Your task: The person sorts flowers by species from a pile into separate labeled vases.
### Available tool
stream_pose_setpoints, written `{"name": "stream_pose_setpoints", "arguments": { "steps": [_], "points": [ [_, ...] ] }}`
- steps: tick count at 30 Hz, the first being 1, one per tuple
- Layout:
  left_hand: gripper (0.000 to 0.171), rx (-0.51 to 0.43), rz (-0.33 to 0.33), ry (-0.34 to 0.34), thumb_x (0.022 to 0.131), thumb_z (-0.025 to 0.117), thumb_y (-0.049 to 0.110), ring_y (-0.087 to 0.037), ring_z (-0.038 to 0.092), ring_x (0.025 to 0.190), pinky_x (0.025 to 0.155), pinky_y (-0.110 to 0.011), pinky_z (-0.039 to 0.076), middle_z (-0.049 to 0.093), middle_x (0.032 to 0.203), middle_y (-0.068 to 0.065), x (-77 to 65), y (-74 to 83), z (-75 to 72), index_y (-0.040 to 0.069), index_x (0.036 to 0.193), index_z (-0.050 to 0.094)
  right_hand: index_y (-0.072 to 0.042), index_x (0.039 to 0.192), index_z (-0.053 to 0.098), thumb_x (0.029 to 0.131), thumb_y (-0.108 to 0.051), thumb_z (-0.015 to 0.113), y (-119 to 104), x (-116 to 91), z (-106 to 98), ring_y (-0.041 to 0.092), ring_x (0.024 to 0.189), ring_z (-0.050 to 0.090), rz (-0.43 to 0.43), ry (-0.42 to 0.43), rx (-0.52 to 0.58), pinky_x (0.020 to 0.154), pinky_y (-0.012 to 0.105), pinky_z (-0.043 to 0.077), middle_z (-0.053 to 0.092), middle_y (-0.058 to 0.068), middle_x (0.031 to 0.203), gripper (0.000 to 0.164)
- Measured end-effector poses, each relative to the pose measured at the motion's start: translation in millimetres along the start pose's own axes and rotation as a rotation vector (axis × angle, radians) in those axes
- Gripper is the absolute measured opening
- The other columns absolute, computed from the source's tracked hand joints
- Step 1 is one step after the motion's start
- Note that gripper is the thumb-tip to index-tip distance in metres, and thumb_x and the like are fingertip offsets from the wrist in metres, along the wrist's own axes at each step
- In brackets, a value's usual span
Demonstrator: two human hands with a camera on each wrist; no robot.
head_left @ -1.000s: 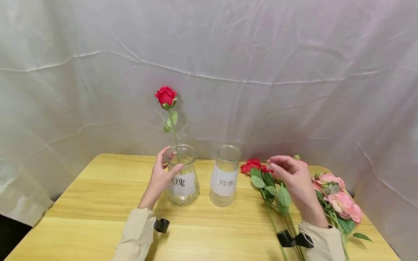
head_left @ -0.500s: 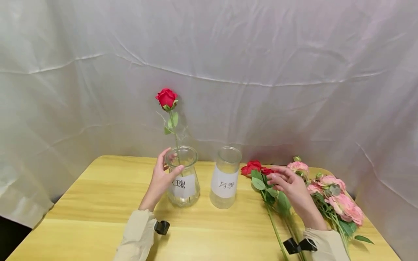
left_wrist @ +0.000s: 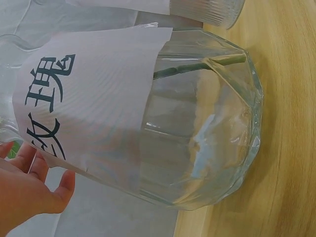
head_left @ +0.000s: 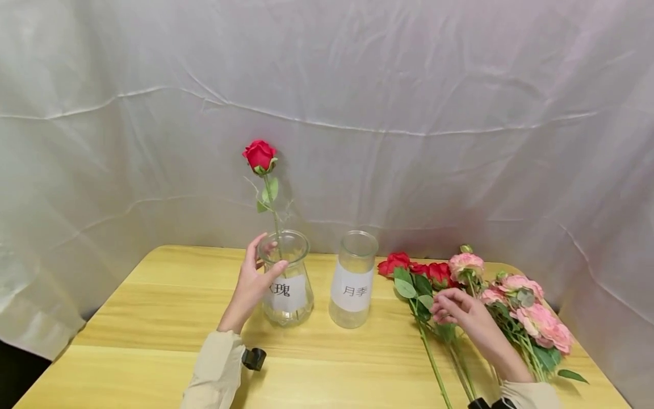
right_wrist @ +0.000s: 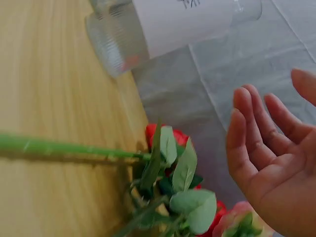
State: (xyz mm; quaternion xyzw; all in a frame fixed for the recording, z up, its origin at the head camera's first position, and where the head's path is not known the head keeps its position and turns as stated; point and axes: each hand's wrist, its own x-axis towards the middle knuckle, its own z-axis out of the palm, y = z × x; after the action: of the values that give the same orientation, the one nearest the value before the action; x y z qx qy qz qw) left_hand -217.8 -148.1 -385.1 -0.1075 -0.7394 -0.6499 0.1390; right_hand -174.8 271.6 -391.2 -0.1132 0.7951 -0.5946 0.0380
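A clear glass vase with a white paper label stands on the table, one red rose upright in it. My left hand holds this vase at its neck, thumb at the front and fingers behind. In the left wrist view the rose's green stem shows through the glass near the bottom. Over the stems of the red roses lying at the right, my right hand hovers with nothing in it. Its fingers are loosely bent and apart in the right wrist view, with rose leaves below them.
Between the held vase and the lying roses stands a straight glass vase, labelled too, with no flower in it. Pink flowers lie at the table's right edge. A pale grey curtain hangs behind the table.
My right hand has lowered and drawn back toward me, from over the red blooms to over their stems, uncovering a red rose and a pink flower. My left hand stays on the vase.
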Motion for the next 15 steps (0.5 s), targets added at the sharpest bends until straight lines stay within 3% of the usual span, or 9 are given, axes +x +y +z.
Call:
{"name": "stream_pose_setpoints", "arguments": {
  "steps": [6,15],
  "points": [
    [0.078,-0.002,0.002,0.006,0.085,0.068,0.018,-0.031,0.038,0.127,0.107,-0.049,0.024,0.046,0.140,-0.018,0.6,-0.3,-0.3,0.006,0.149,0.025,0.014,0.113,0.057,0.099,-0.019,0.056,10,1,-6,0.026,0.088,0.067,0.074,-0.124,-0.066,0.078,0.040,0.055,0.066,0.021,0.099,0.036],
    [0.077,-0.011,0.008,0.021,0.085,0.068,0.016,-0.031,0.040,0.125,0.106,-0.047,0.025,0.048,0.138,-0.018,1.1,-2.4,0.9,0.004,0.148,0.026,0.007,0.106,0.063,0.093,-0.015,0.065,23,6,-4,0.022,0.082,0.067,0.030,-0.224,-0.176,0.071,0.034,0.055,0.068,0.016,0.093,0.026]
  ]
}}
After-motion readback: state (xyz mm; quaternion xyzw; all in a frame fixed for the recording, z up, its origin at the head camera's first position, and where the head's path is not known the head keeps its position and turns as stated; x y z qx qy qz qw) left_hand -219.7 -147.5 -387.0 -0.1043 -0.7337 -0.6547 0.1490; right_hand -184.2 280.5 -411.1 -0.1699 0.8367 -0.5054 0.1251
